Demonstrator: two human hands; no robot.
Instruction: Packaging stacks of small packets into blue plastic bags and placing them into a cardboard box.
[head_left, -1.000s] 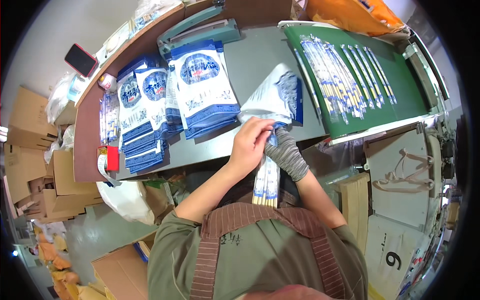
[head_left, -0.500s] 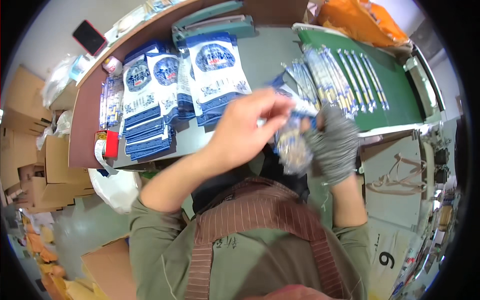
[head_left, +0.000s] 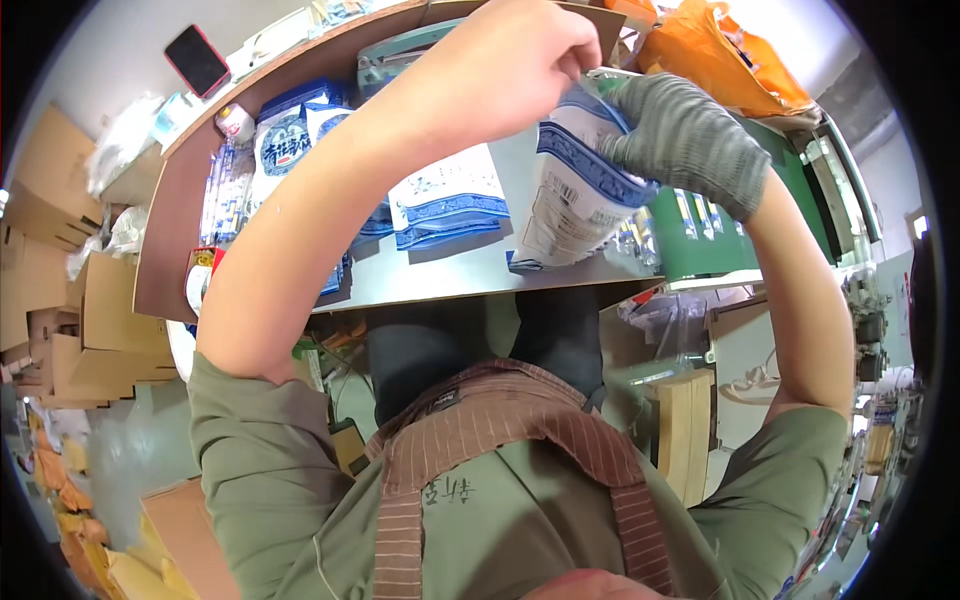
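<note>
A white and blue printed plastic pouch [head_left: 572, 195] stands upright and bulging over the table's front part, its lower end at the tabletop. My right hand [head_left: 690, 140], in a grey striped knit glove, is closed on the pouch's upper right side. At the pouch's top edge my bare left hand [head_left: 510, 65] has its fingers curled in a pinch; its fingertips are partly hidden. Left of the pouch lies a stack of flat white and blue pouches [head_left: 450, 195], and more pouches [head_left: 285, 145] lie behind my left forearm. What fills the held pouch does not show.
Slim clear packets [head_left: 695, 215] lie on a green mat [head_left: 790, 185] at the right. A teal sealer [head_left: 400, 50] stands at the back, partly behind my left arm. An orange bag [head_left: 730, 50] sits at the back right. Cardboard boxes [head_left: 120, 310] stand at the left.
Both hands have moved up and away from my body. The clear packet of small pieces near my right hand is out of sight; the white and blue pouch now stands full between my hands.
</note>
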